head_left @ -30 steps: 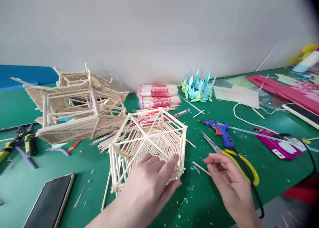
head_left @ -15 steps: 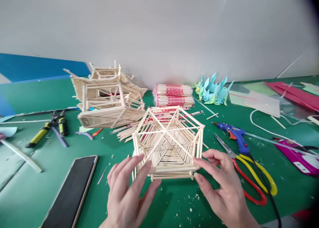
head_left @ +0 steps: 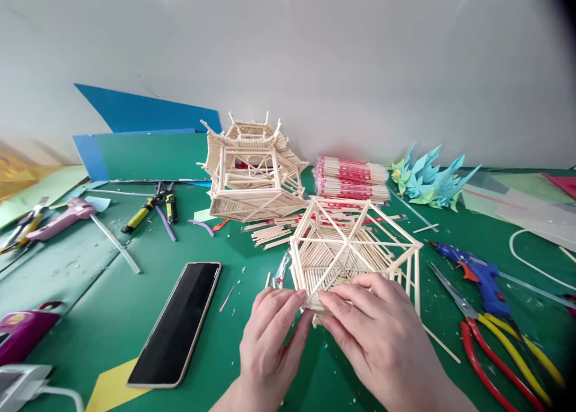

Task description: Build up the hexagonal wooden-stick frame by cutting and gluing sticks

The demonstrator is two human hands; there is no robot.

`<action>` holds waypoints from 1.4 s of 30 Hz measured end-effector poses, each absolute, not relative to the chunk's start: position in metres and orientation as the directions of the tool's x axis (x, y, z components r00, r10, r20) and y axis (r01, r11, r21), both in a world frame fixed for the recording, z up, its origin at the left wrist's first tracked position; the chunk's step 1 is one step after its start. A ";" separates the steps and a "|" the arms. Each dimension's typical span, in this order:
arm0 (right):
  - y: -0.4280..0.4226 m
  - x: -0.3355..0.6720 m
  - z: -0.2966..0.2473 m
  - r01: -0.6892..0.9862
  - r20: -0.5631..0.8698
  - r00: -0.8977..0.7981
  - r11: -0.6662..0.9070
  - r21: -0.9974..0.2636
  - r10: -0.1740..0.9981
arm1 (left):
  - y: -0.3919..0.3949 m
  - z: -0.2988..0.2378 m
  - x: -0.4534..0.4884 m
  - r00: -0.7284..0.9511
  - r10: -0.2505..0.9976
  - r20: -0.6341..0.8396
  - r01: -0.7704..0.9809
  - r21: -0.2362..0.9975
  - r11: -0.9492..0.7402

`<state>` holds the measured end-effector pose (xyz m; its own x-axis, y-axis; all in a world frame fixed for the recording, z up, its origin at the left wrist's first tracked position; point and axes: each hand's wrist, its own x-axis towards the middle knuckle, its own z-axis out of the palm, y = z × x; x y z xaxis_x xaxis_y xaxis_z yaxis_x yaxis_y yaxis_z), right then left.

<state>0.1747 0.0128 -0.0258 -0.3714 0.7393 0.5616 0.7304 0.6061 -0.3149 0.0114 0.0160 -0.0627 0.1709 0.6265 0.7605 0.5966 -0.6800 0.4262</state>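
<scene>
A hexagonal frame of wooden sticks (head_left: 348, 247) stands on the green mat (head_left: 90, 304) in front of me. My left hand (head_left: 270, 334) grips its near left corner, fingers curled against the sticks. My right hand (head_left: 378, 331) lies over its near edge, fingertips pressed on the frame next to the left hand. Behind the frame a larger stick-built pavilion model (head_left: 252, 169) lies tipped on its side.
A dark phone (head_left: 177, 322) lies left of my hands. Packs of wrapped chopsticks (head_left: 351, 178), loose sticks, paper cranes (head_left: 427, 178), a blue glue gun (head_left: 472, 271) and red-and-yellow scissors (head_left: 499, 352) sit to the right. Yellow-handled pliers (head_left: 150, 208) and a pink glue gun (head_left: 67, 217) lie left.
Both hands have closed in on the frame's near corner, the right one coming over its edge. The frame has turned. The view has swung left, showing more of the mat's left side.
</scene>
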 end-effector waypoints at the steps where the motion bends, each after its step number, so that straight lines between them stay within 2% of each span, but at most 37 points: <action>1: 0.014 0.173 -0.026 0.728 0.556 -0.378 0.609 -0.315 0.740 | 0.016 -0.063 0.011 0.173 0.629 0.758 0.593 0.429 -0.681; 9: 0.022 0.171 -0.023 0.710 0.560 -0.425 0.646 -0.281 0.711 | 0.017 -0.065 0.008 0.203 0.631 0.749 0.525 0.461 -0.716; 19: 0.025 0.174 -0.024 0.703 0.573 -0.474 0.679 -0.211 0.669 | 0.016 -0.069 -0.001 0.311 0.630 0.712 0.539 0.413 -0.734; 34: 0.022 0.169 -0.033 0.714 0.627 -0.381 0.647 -0.267 0.680 | 0.017 -0.066 0.000 0.325 0.615 0.718 0.517 0.409 -0.751; 42: 0.012 0.205 -0.012 0.778 0.616 -0.276 0.547 -0.307 0.738 | 0.014 -0.068 0.000 0.291 0.644 0.708 0.633 0.362 -0.684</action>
<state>0.2052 0.0119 -0.0124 -0.2758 0.7379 0.6159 0.7783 0.5475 -0.3074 0.0003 0.0137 -0.0684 0.2909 0.6435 0.7080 0.6327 -0.6845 0.3622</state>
